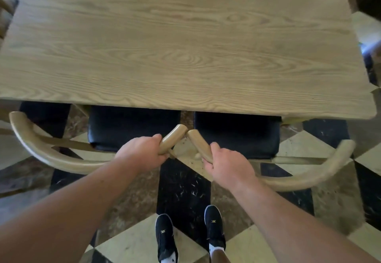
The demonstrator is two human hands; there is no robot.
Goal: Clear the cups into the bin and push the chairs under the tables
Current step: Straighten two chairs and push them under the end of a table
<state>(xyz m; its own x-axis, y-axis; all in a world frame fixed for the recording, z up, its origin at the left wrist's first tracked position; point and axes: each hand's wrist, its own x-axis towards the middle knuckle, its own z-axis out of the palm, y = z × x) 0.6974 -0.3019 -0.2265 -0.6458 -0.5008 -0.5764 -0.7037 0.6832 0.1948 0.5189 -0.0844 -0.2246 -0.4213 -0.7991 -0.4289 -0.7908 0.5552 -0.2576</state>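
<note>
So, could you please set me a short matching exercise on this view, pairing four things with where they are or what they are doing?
Things:
1. left hand
2. right hand
3. table
4. shoes

States:
A. standing on the checkered floor
B. gripping the arm end of the right chair
C. bare wood top, covering the front of both black seats
D. gripping the arm end of the left chair

Pairs: 1-D, 2-B, 3-C, 4-A
</note>
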